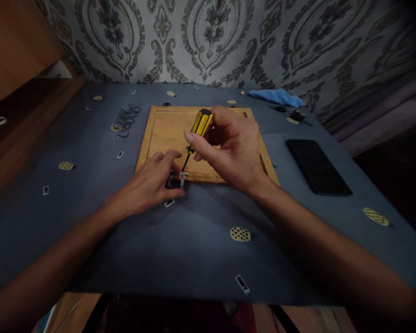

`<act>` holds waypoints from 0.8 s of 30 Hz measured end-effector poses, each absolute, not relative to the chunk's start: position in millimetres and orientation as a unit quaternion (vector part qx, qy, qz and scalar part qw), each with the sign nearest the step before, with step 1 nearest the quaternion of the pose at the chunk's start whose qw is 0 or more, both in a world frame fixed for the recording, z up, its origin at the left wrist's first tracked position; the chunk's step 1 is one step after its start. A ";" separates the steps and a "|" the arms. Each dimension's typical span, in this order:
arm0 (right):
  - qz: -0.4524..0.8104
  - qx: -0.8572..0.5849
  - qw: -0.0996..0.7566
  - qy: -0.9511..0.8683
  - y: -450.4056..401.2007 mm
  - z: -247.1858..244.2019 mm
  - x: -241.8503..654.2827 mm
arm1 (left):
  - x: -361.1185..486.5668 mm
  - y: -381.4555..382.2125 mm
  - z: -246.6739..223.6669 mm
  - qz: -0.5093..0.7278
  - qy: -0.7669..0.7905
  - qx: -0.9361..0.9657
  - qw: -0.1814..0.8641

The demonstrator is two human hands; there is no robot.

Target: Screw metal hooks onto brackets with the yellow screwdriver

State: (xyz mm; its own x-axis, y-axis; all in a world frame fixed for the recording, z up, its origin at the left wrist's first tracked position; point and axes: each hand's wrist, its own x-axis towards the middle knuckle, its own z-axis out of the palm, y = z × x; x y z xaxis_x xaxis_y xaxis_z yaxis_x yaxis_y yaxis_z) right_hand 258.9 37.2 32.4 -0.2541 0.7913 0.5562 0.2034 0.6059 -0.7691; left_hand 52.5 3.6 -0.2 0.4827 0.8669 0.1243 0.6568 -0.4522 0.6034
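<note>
A yellow and black screwdriver (201, 124) is in my right hand (234, 145), gripped by its handle between thumb and fingers. Its shaft slants down to a small metal hook (182, 179) at the near edge of a wooden board (166, 127). My left hand (156, 180) pinches around that hook, thumb below and fingers above. The tip meets the hook's upper part; any screw there is too small to make out. A row of small dark holes runs along the board's near edge, right of the hook.
Several metal hooks (126, 119) lie in a row left of the board. To the right is a black phone (317, 166). Farther back are a blue cloth (277, 96) and a dark tool (294, 114). A wooden cabinet (21, 41) borders the table's left side.
</note>
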 end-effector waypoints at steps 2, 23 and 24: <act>0.283 -0.335 0.510 -0.740 37.4 32.2 260.4 | 52.4 3.3 -1.0 0.215 0.459 0.826 0.247; 0.295 -0.330 0.467 -0.766 39.1 28.0 262.1 | 52.5 4.0 -1.7 0.218 0.459 0.826 0.243; 0.296 -0.327 0.460 -0.771 39.0 29.1 262.9 | 52.6 4.1 -1.9 0.218 0.458 0.826 0.243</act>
